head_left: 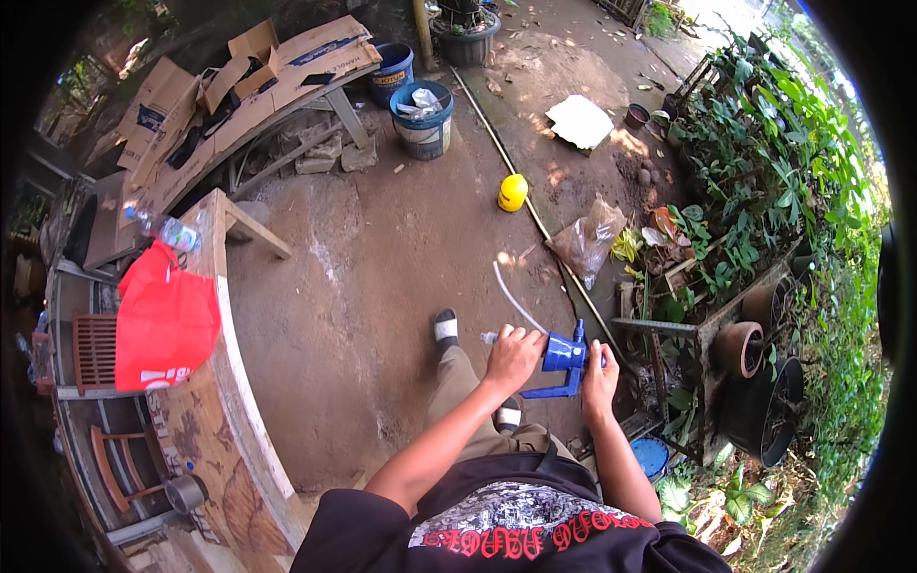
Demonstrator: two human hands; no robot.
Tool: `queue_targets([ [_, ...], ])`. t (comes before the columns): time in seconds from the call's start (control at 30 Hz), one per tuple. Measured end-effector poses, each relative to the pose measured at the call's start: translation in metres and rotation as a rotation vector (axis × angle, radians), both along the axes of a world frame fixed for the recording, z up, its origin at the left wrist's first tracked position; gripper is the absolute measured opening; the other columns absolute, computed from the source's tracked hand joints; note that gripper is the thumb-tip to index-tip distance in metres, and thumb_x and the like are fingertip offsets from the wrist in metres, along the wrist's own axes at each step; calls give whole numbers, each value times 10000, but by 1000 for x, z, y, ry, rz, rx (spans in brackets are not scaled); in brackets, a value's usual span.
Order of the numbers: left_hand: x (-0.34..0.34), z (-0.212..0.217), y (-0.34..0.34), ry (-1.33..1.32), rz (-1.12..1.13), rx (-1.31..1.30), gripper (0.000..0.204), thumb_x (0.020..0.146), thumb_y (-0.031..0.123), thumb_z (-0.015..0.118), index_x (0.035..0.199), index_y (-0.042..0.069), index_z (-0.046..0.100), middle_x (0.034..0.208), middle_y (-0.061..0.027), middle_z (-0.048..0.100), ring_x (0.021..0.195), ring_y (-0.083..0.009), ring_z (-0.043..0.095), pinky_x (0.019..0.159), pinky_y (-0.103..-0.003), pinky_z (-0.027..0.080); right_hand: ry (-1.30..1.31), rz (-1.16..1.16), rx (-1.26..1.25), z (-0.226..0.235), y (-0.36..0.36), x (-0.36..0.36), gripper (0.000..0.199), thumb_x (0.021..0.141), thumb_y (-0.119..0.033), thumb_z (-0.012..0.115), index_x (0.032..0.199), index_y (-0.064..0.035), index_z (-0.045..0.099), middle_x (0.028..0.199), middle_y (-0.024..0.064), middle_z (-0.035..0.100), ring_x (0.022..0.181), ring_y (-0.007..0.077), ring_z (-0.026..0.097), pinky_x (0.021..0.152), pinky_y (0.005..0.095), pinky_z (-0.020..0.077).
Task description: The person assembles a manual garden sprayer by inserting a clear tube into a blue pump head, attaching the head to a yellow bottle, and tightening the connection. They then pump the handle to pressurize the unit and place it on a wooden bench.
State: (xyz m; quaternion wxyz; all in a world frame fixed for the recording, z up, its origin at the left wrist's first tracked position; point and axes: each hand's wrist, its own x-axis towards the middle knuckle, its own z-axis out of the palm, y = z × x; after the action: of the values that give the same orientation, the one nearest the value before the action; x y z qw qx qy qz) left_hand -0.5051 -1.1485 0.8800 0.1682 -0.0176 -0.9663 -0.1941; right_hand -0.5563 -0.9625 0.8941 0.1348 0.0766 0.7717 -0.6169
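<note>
In front of my body I hold a blue pump sprayer head [564, 354] with a trigger-like handle, tilted on its side. My left hand [515, 362] is closed at its wide collar, where a thin whitish tube [514, 296] curves up and away. A small clear piece sticks out past the left fingers; I cannot make out what it is. My right hand [600, 381] grips the opposite end, thumb up beside the blue body. Farther off on the dirt ground lies a yellow rounded container [513, 192], apart from both hands.
A wooden table [250, 420] on the left bears a red bag [167, 320], a plastic bottle [178, 234] and a metal cup [185, 494]. Buckets [422, 134] stand beyond. A long pole [521, 181] crosses the ground near a clear plastic bag [589, 239]. Plants and pots [737, 349] line the right.
</note>
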Motion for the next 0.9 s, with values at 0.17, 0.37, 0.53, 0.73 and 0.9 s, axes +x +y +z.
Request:
queue_targets([
  [0.17,-77,-9,-110,-20,-34,50,115,902,158,573,908,105,675,839,-25,621,786,-201,609,758,-385,425,265,-92,187,42,-70,-111,452,1031,-300,630,671,-42,541,615,-85,378,600,52,324,531,283,259],
  [0.37,-173,26,-185,-65,-169,98,115,919,145,572,903,100,676,847,-43,665,800,-237,660,822,-402,454,143,-56,150,47,-175,-159,392,1041,-326,610,771,-51,538,663,-59,419,630,61,356,552,281,305],
  [0.53,-259,23,-232,-65,-341,283,189,766,86,714,943,79,647,876,-76,687,857,-269,660,818,-399,433,265,-179,206,97,-189,-239,393,1014,-316,667,733,-44,626,637,-85,439,623,31,356,561,245,278],
  [0.73,-386,-11,-245,-104,-475,323,116,808,54,637,923,65,648,889,-100,690,843,-275,671,849,-411,433,333,-436,340,95,-236,-335,394,1027,-313,645,757,-44,546,665,-75,417,637,44,337,560,263,277],
  [0.9,-482,-53,-266,-299,-525,320,290,807,54,650,1096,31,632,1053,-102,665,1031,-265,635,932,-442,416,123,-261,234,21,-267,-431,341,1016,-260,665,782,-38,555,654,-75,431,625,31,361,538,241,299],
])
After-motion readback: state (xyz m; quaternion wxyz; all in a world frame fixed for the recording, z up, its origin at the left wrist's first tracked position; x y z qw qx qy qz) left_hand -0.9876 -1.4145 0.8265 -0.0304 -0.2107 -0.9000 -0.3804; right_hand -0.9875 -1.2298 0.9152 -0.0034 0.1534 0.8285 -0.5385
